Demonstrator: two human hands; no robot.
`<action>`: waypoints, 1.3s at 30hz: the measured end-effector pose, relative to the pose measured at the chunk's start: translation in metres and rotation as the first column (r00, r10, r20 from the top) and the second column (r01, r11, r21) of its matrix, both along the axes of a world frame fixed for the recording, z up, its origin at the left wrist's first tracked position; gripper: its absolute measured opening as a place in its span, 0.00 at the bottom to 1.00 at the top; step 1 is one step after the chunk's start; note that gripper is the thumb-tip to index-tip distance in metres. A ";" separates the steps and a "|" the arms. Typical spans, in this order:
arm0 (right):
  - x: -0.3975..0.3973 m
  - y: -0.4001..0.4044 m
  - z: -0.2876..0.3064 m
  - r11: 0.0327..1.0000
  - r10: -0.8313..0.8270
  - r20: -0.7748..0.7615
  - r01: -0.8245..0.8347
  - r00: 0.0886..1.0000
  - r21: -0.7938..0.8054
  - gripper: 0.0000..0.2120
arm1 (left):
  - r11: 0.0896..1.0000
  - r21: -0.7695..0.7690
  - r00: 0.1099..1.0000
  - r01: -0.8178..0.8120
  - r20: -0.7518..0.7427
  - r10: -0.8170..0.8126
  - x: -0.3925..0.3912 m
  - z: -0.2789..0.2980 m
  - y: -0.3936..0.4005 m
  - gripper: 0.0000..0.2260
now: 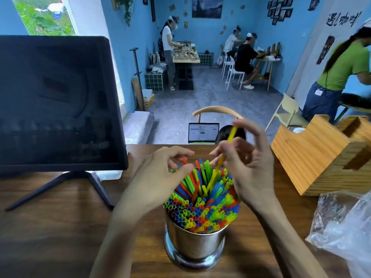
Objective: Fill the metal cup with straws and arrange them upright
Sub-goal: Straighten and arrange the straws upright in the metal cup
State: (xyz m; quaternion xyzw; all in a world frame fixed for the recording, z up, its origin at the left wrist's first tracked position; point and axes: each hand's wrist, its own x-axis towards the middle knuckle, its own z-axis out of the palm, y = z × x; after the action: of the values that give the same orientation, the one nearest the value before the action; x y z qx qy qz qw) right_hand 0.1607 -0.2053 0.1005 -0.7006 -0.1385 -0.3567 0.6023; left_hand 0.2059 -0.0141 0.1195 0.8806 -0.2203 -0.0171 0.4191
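A shiny metal cup (195, 245) stands on the wooden table (60, 227) near its front edge. It is packed with many coloured straws (200, 205), mostly upright, the far ones sticking up higher and leaning. My right hand (247, 163) pinches a single yellow straw (230, 136) above the far side of the bundle, its lower end down among the other straws. My left hand (160, 173) hovers at the bundle's left side with curled fingers that touch or pinch the tips of a few straws; the exact hold is hard to tell.
A dark monitor (58, 103) on a stand fills the left of the table. A wooden box (321, 153) sits at the right, with a crumpled clear plastic bag (345, 223) in front of it. A laptop (203, 132) and chair lie beyond the table's far edge. People work in the background.
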 end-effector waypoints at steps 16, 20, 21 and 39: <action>-0.001 0.000 -0.001 0.964 0.032 -0.287 -0.105 0.957 -0.243 0.12 | 1.000 -0.012 0.998 0.000 0.055 0.001 0.001 0.000 0.007 0.09; -0.001 -0.001 0.000 0.952 0.033 -0.314 -0.125 0.949 -0.279 0.10 | 0.997 0.043 0.996 -0.066 0.065 0.063 0.004 -0.003 0.005 0.05; -0.002 -0.001 0.000 0.951 0.033 -0.310 -0.125 0.950 -0.283 0.09 | 0.998 0.006 0.996 -0.069 0.059 0.068 0.005 -0.004 0.005 0.02; -0.004 -0.004 0.001 0.929 0.137 -0.437 -0.268 0.889 -0.255 0.14 | 0.980 -0.177 0.987 0.094 0.146 -0.068 -0.006 0.012 0.007 0.05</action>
State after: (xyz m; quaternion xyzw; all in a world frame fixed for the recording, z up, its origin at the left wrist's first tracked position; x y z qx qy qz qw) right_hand 0.1571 -0.2092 0.1011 -0.8265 -0.1355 -0.1092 0.5353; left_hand 0.1996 -0.0075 0.1310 0.8278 -0.2854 0.0474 0.4808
